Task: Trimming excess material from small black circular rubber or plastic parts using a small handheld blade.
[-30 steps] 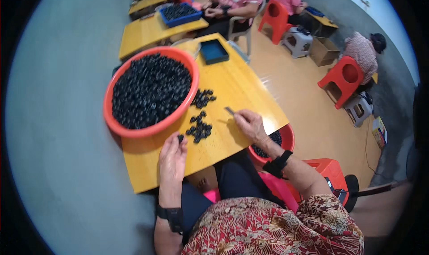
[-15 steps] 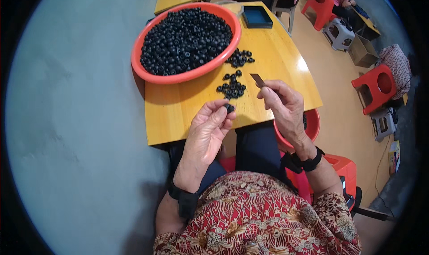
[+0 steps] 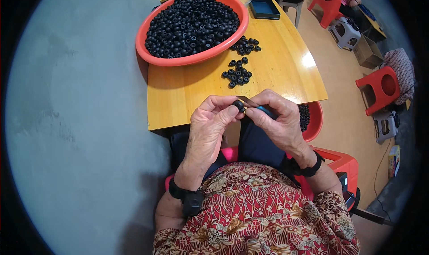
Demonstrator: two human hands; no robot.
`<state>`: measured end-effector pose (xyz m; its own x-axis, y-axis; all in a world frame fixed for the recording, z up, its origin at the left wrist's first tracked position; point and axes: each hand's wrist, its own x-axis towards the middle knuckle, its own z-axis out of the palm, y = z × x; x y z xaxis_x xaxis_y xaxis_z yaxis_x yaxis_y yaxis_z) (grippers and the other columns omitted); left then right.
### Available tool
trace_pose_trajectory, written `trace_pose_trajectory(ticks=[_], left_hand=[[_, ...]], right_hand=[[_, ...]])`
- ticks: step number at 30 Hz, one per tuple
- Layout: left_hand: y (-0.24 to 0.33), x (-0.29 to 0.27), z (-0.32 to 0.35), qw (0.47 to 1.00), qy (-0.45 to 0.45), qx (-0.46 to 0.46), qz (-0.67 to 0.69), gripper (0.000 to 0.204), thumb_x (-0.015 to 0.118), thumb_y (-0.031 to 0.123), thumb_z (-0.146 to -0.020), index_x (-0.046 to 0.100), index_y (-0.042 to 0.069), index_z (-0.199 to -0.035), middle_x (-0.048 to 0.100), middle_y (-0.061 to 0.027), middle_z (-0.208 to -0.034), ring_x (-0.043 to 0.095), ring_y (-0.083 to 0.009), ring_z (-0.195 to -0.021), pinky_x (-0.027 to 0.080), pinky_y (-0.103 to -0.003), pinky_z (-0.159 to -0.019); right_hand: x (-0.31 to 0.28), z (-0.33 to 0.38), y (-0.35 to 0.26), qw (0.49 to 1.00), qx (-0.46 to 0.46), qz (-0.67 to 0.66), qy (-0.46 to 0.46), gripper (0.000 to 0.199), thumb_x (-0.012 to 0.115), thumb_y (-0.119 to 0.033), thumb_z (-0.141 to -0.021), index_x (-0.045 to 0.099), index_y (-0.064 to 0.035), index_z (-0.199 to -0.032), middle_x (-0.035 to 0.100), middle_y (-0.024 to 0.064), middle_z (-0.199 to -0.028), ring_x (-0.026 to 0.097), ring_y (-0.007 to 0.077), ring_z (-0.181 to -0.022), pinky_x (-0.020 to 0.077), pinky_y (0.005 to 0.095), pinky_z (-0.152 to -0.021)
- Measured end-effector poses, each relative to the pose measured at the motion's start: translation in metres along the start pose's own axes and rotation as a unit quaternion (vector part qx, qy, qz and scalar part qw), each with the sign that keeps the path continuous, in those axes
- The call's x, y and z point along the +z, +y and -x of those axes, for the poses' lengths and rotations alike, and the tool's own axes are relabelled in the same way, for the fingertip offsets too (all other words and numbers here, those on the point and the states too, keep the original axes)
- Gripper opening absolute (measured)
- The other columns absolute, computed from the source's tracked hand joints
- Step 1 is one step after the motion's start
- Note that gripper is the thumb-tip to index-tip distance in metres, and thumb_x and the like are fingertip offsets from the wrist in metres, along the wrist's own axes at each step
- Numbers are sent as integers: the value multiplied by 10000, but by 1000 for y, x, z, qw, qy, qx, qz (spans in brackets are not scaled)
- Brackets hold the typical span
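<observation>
My left hand pinches a small round black part with a hole between thumb and fingertips, just past the table's near edge. From the other side, my right hand grips a thin flat blade with something blue at its held end. The blade lies against or right beside the black part; exact contact is hard to tell. Beyond my hands, a small cluster of similar black parts rests on the yellow table, with another group behind it.
A large red basin heaped with black parts stands on the table's far left. Behind is a dark tray. Below the table's right edge sits another red basin holding dark parts. Red stools and a person's hand show at right.
My right hand has moved left and brought the blade to the black part in my left hand. The whole view has shifted slightly, with the table now higher in it.
</observation>
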<state>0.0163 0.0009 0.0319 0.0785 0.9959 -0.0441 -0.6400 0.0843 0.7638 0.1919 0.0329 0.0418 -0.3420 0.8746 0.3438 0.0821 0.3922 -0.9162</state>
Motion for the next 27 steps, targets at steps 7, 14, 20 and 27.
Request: trace_pose_trajectory(ticks=[7,14,20,27], left_hand=[[4,-3,1,999,-8,5,-37,277,646,26,-903,566,-5,-1166,664,-82,-1000,645,-114,-892,525,-230,-839],[9,-6,-1,993,-39,-44,-100,325,654,25,-895,537,-11,-1196,659,-74,-998,634,-97,-904,514,-219,-845],[-6,-6,2,998,-16,-63,-9,240,658,45,-902,576,-3,-1122,664,-69,-986,634,-104,-914,513,-230,-850],[-8,0,8,994,-16,-87,67,202,643,77,-921,584,13,-1104,657,-66,-1018,630,-120,-934,504,-274,-884]], right_hand=[[8,10,0,1000,0,14,2,138,688,-36,-841,659,0,-971,641,65,-851,623,131,-770,485,255,-682],[0,7,3,998,-31,40,-38,255,715,-47,-806,673,-5,-1054,633,88,-844,610,153,-724,474,271,-644],[5,9,7,996,-63,66,11,245,726,-40,-791,679,-17,-1031,641,83,-829,613,154,-704,479,271,-621],[8,13,7,978,-141,140,54,283,757,-15,-748,680,-35,-1019,646,93,-829,617,184,-676,492,283,-599]])
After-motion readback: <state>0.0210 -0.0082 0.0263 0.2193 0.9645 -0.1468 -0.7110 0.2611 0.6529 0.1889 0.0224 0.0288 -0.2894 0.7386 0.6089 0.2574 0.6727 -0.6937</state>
